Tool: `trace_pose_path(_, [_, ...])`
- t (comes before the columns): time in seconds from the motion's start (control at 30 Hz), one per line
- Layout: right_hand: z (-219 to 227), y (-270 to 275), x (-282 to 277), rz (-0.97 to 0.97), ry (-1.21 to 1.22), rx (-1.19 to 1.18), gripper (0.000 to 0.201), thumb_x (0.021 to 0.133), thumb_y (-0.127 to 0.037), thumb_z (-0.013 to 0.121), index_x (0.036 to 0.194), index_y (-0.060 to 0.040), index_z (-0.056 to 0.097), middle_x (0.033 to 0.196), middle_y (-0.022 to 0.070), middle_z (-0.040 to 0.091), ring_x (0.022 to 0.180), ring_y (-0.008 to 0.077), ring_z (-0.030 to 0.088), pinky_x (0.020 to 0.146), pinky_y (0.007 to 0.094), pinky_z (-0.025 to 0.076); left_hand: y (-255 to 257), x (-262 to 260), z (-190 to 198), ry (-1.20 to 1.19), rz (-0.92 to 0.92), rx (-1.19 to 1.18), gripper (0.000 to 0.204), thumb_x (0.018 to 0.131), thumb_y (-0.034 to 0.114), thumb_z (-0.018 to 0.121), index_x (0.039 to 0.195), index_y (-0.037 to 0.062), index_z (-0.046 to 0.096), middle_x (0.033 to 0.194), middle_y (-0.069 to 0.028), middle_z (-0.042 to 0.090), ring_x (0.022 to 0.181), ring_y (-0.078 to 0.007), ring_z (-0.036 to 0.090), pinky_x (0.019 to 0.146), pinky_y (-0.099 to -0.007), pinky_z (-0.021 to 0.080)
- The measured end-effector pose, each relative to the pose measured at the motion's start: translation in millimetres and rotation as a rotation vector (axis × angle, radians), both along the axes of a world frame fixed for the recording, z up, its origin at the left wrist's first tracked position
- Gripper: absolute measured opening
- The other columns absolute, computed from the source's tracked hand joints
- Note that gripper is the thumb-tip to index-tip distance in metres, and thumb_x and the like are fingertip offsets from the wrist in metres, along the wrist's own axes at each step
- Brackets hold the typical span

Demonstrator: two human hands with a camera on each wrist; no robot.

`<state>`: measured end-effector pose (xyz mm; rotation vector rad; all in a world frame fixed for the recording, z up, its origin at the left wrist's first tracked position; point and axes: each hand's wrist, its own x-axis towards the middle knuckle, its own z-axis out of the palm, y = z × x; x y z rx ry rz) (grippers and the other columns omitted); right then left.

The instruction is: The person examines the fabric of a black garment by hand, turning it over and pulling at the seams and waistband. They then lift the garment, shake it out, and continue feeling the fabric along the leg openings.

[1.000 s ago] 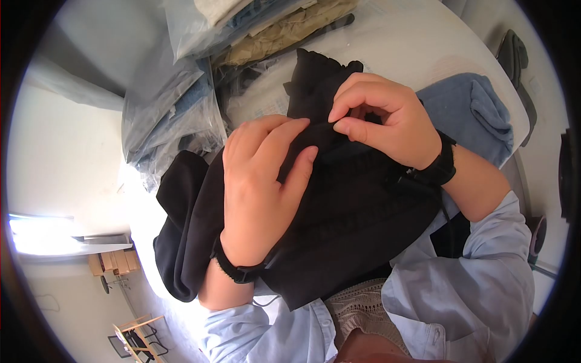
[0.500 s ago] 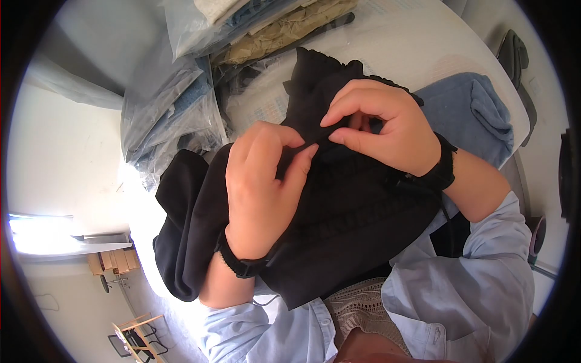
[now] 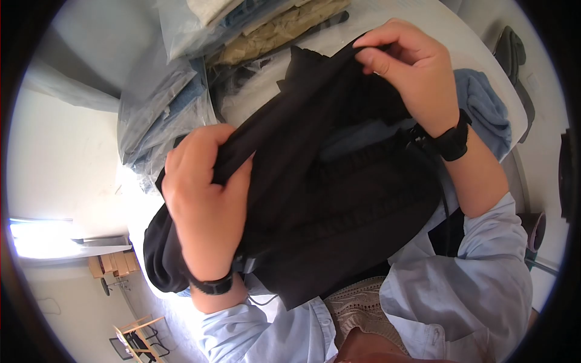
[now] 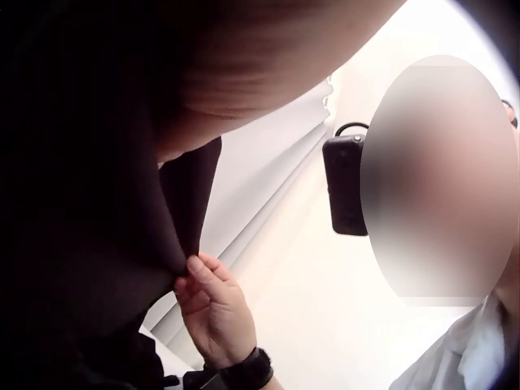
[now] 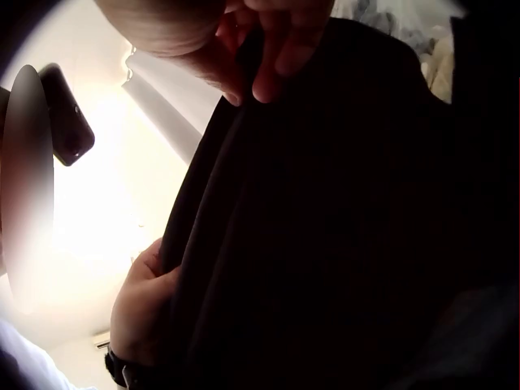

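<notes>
A black garment [image 3: 290,181] is spread in front of the person, with a stretch of it drawn up between both hands. At the left, the left hand [image 3: 209,199] pinches its upper edge between thumb and fingers. The right hand [image 3: 417,75] pinches the cloth farther up and to the right. In the left wrist view the dark cloth [image 4: 89,236] fills the left side, and the right hand [image 4: 218,313] grips its edge below. From the right wrist, the left hand [image 5: 146,313] shows partly behind the fold of cloth.
A folded blue cloth [image 3: 484,115] lies at the right of the white table [image 3: 399,13]. Clear plastic bags [image 3: 163,109] with folded clothes are at the left and back, near a tan folded garment [image 3: 272,33]. A dark cable [image 3: 446,212] hangs below the right wrist.
Both hands were close together at the garment's middle. Since then the left hand has moved left and toward the body, the right hand up and right, stretching the cloth between them.
</notes>
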<state>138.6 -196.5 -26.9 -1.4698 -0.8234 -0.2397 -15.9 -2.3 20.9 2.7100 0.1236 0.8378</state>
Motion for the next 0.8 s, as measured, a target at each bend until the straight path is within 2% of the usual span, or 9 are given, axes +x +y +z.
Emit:
trace_pose_path(0.13, [8, -18, 21, -0.089, -0.002, 0.083, 0.012, 0.082, -0.002, 0.062, 0.094, 0.0008, 0.063, 0.085, 0.0031, 0.062, 0.074, 0.0108, 0.059, 0.072, 0.0222, 0.047, 16, -7, 16, 0.159, -0.075, -0.184, 0.023, 0.063, -0.004, 0.063, 0.084, 0.0008, 0.056, 0.073, -0.0136, 0.056, 0.067, -0.0294, 0.055, 0.062, -0.0314, 0.043])
trace_pose_path(0.23, [18, -17, 22, -0.155, -0.069, 0.193, 0.009, 0.080, -0.002, 0.065, 0.089, -0.0009, 0.066, 0.082, 0.0021, 0.063, 0.071, 0.0097, 0.058, 0.066, 0.0204, 0.046, 22, 8, 25, 0.260, 0.007, -0.083, 0.023, 0.063, -0.005, 0.060, 0.085, 0.0000, 0.055, 0.071, -0.0142, 0.054, 0.065, -0.0293, 0.054, 0.062, -0.0324, 0.043])
trace_pose_path(0.3, [34, -10, 16, -0.211, -0.240, 0.183, 0.009, 0.079, -0.002, 0.065, 0.088, -0.0015, 0.065, 0.081, 0.0021, 0.062, 0.072, 0.0099, 0.058, 0.066, 0.0209, 0.046, 57, 30, 22, -0.172, -0.015, 0.111, 0.020, 0.064, -0.004, 0.059, 0.083, 0.0002, 0.054, 0.069, -0.0144, 0.053, 0.063, -0.0294, 0.051, 0.062, -0.0346, 0.043])
trace_pose_path(0.37, [52, 3, 2, -0.280, -0.408, 0.195, 0.009, 0.078, -0.003, 0.066, 0.086, -0.0021, 0.065, 0.080, 0.0021, 0.062, 0.073, 0.0101, 0.058, 0.067, 0.0215, 0.046, 68, 24, 66, -0.699, 0.246, 0.448, 0.017, 0.065, -0.004, 0.058, 0.080, 0.0000, 0.052, 0.069, -0.0140, 0.052, 0.065, -0.0310, 0.051, 0.062, -0.0373, 0.043])
trace_pose_path(0.43, [66, 22, -14, -0.296, -0.550, 0.201, 0.009, 0.076, -0.003, 0.067, 0.085, -0.0028, 0.065, 0.079, 0.0026, 0.062, 0.073, 0.0108, 0.057, 0.067, 0.0232, 0.045, 68, 7, 73, -0.797, 0.301, 0.441, 0.015, 0.064, -0.005, 0.057, 0.078, -0.0001, 0.051, 0.073, -0.0137, 0.053, 0.071, -0.0322, 0.052, 0.066, -0.0379, 0.042])
trace_pose_path(0.57, [31, 20, 14, -0.121, -0.144, 0.147, 0.010, 0.075, -0.006, 0.067, 0.084, -0.0024, 0.065, 0.079, 0.0027, 0.062, 0.070, 0.0113, 0.057, 0.065, 0.0245, 0.046, 75, -9, 23, -0.187, 0.152, 0.329, 0.029, 0.058, -0.005, 0.066, 0.083, 0.0000, 0.052, 0.083, -0.0146, 0.052, 0.081, -0.0328, 0.052, 0.075, -0.0366, 0.042])
trace_pose_path(0.63, [17, 20, 17, -0.051, -0.054, 0.099, 0.010, 0.076, -0.007, 0.067, 0.084, -0.0020, 0.064, 0.078, 0.0028, 0.062, 0.068, 0.0114, 0.057, 0.065, 0.0244, 0.046, 75, -33, 11, 0.147, 0.204, 0.157, 0.034, 0.058, -0.001, 0.072, 0.083, 0.0024, 0.050, 0.089, -0.0145, 0.053, 0.090, -0.0357, 0.051, 0.079, -0.0405, 0.041])
trace_pose_path(0.73, [12, 25, 8, 0.015, -0.038, -0.080, 0.009, 0.076, -0.007, 0.065, 0.083, -0.0021, 0.064, 0.077, 0.0030, 0.061, 0.068, 0.0111, 0.056, 0.063, 0.0237, 0.046, 58, -51, 26, 0.216, 0.250, 0.180, 0.037, 0.060, 0.000, 0.072, 0.091, 0.0038, 0.053, 0.098, -0.0141, 0.056, 0.098, -0.0347, 0.051, 0.085, -0.0397, 0.041])
trace_pose_path(0.8, [9, 26, 4, 0.041, -0.069, -0.106, 0.008, 0.076, -0.005, 0.065, 0.084, -0.0025, 0.064, 0.079, 0.0011, 0.059, 0.067, 0.0089, 0.053, 0.063, 0.0217, 0.043, 28, -49, 40, -0.092, 0.086, 0.098, 0.044, 0.063, 0.001, 0.072, 0.103, 0.0042, 0.055, 0.110, -0.0144, 0.058, 0.105, -0.0334, 0.052, 0.092, -0.0378, 0.041])
